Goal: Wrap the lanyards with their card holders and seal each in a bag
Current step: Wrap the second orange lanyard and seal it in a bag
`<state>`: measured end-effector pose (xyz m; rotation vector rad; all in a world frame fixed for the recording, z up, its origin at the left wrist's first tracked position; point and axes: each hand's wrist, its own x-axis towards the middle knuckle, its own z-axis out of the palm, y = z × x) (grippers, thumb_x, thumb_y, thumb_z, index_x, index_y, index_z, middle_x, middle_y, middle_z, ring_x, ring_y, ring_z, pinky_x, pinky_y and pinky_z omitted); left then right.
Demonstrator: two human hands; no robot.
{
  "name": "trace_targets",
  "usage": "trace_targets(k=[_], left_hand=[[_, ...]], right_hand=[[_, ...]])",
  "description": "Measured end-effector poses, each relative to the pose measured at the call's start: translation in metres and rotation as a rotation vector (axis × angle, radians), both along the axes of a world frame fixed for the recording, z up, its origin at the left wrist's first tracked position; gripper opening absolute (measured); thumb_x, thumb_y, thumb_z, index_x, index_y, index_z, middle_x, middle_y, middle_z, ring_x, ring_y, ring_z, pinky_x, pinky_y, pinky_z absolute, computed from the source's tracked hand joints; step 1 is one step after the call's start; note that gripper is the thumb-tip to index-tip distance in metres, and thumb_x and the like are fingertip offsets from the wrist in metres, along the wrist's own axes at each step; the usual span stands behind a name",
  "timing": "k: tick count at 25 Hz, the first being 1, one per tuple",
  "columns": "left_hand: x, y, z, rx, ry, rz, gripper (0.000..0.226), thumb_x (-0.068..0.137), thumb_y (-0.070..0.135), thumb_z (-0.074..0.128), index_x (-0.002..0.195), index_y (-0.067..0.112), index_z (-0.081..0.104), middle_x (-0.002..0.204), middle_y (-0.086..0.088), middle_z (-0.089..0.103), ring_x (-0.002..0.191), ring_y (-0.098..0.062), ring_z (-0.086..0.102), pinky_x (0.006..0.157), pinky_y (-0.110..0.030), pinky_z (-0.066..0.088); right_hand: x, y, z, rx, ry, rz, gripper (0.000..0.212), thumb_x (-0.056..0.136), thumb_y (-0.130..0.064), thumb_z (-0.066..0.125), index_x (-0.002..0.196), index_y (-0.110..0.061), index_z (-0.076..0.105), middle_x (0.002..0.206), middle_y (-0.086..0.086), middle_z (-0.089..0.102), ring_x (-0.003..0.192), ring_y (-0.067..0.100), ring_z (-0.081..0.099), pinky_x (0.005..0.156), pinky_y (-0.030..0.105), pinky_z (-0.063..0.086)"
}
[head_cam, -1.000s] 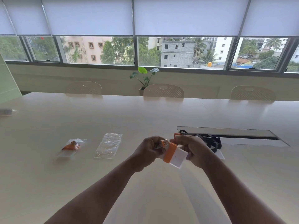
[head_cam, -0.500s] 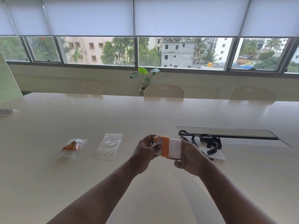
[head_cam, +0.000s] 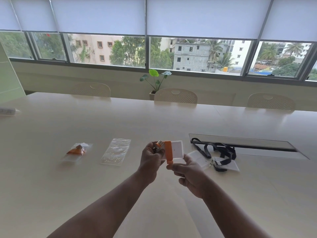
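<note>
A clear card holder (head_cam: 176, 149) with an orange lanyard (head_cam: 168, 152) wound around its left part is held above the table. My left hand (head_cam: 151, 158) grips its left end at the metal clip (head_cam: 159, 144). My right hand (head_cam: 190, 174) pinches the orange band's lower end from below. An empty clear bag (head_cam: 115, 151) lies flat to the left. Further left lies a bag holding an orange lanyard bundle (head_cam: 76, 150). To the right, black lanyards (head_cam: 217, 151) lie tangled over clear card holders (head_cam: 226, 165).
The long pale table (head_cam: 85, 186) has a recessed cable slot (head_cam: 243, 143) behind the black lanyards. Chairs (head_cam: 175, 96) stand along the far edge, with a potted plant (head_cam: 156, 79) under the windows. A small white object (head_cam: 7, 111) sits at the far left.
The card holder was turned from tilted to level, facing me. My right hand has dropped from on top of it to below, now pinching the orange band's lower end.
</note>
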<state>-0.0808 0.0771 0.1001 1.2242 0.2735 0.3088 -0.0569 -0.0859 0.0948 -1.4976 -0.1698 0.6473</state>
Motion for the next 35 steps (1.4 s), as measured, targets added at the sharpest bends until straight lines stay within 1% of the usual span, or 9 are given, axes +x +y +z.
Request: trace_targets(k=[2, 6, 11, 13, 17, 20, 25, 31, 35], left_hand=[[-0.002, -0.002, -0.006, 0.055, -0.02, 0.031, 0.027, 0.096, -0.01, 0.057, 0.105, 0.014, 0.064, 0.096, -0.006, 0.076, 0.092, -0.02, 0.075, 0.077, -0.036, 0.061], [-0.006, -0.006, -0.013, 0.101, -0.043, 0.014, 0.028, 0.097, -0.011, 0.053, 0.106, 0.013, 0.064, 0.096, -0.003, 0.076, 0.096, -0.021, 0.075, 0.076, -0.035, 0.062], [-0.008, -0.005, -0.009, 0.073, -0.039, -0.008, 0.025, 0.1, -0.006, 0.054, 0.11, 0.016, 0.062, 0.11, -0.007, 0.071, 0.106, -0.022, 0.07, 0.077, -0.035, 0.062], [-0.007, -0.002, -0.007, 0.015, -0.034, -0.011, 0.024, 0.1, -0.004, 0.055, 0.113, 0.016, 0.06, 0.114, -0.01, 0.07, 0.108, -0.024, 0.069, 0.078, -0.037, 0.063], [-0.004, -0.003, -0.008, -0.064, -0.035, 0.003, 0.023, 0.099, -0.004, 0.057, 0.111, 0.015, 0.062, 0.11, -0.01, 0.072, 0.102, -0.025, 0.073, 0.075, -0.039, 0.062], [-0.005, -0.008, -0.012, 0.146, -0.091, 0.059, 0.023, 0.096, -0.004, 0.06, 0.101, 0.017, 0.067, 0.099, -0.007, 0.074, 0.097, -0.025, 0.075, 0.074, -0.038, 0.063], [-0.009, -0.01, -0.029, 0.741, -0.302, 0.132, 0.018, 0.091, 0.001, 0.068, 0.097, 0.017, 0.068, 0.089, 0.012, 0.073, 0.088, -0.006, 0.071, 0.078, -0.02, 0.055], [-0.01, -0.013, -0.048, 0.882, -0.424, 0.04, 0.028, 0.084, -0.012, 0.069, 0.101, 0.009, 0.078, 0.11, 0.003, 0.077, 0.102, -0.004, 0.072, 0.089, -0.034, 0.06], [-0.011, -0.013, -0.055, 1.021, -0.511, -0.134, 0.041, 0.079, -0.004, 0.074, 0.117, 0.012, 0.073, 0.131, 0.001, 0.068, 0.131, -0.008, 0.056, 0.111, -0.033, 0.046]], right_hand=[[0.0, 0.006, -0.001, 0.021, -0.008, -0.079, 0.07, 0.058, -0.022, 0.089, 0.116, -0.041, 0.056, 0.089, -0.002, 0.075, 0.067, 0.008, 0.053, 0.058, 0.027, 0.033], [0.002, 0.009, -0.003, 0.052, -0.041, -0.108, 0.057, 0.08, -0.017, 0.081, 0.124, -0.041, 0.054, 0.099, -0.002, 0.077, 0.077, 0.009, 0.066, 0.069, 0.035, 0.038], [0.002, 0.008, -0.009, 0.07, -0.064, -0.346, 0.055, 0.078, -0.013, 0.067, 0.13, -0.029, 0.055, 0.093, -0.004, 0.065, 0.075, 0.013, 0.051, 0.064, 0.03, 0.038], [0.001, 0.006, -0.008, 0.029, -0.097, -0.31, 0.059, 0.071, -0.019, 0.069, 0.127, -0.029, 0.054, 0.101, -0.003, 0.069, 0.08, 0.013, 0.056, 0.068, 0.03, 0.04], [-0.003, 0.007, -0.011, 0.084, -0.01, -0.18, 0.039, 0.087, -0.009, 0.076, 0.12, -0.019, 0.058, 0.103, 0.003, 0.075, 0.092, 0.015, 0.07, 0.08, 0.033, 0.05], [-0.001, 0.008, -0.017, 0.198, 0.1, -0.208, 0.037, 0.087, -0.003, 0.075, 0.12, 0.002, 0.058, 0.095, 0.015, 0.073, 0.087, 0.021, 0.07, 0.08, 0.03, 0.056], [0.005, 0.006, -0.02, 0.319, 0.199, -0.272, 0.026, 0.092, 0.0, 0.067, 0.117, 0.007, 0.062, 0.096, 0.023, 0.073, 0.083, 0.023, 0.072, 0.072, 0.028, 0.059], [0.009, -0.002, -0.018, 0.444, 0.257, -0.249, 0.034, 0.092, -0.029, 0.062, 0.109, -0.001, 0.071, 0.105, 0.021, 0.073, 0.089, 0.027, 0.071, 0.082, 0.033, 0.058], [0.013, -0.008, -0.026, 0.436, 0.187, -0.3, 0.035, 0.096, -0.005, 0.059, 0.126, 0.013, 0.056, 0.104, 0.027, 0.068, 0.087, 0.032, 0.068, 0.071, 0.038, 0.061]])
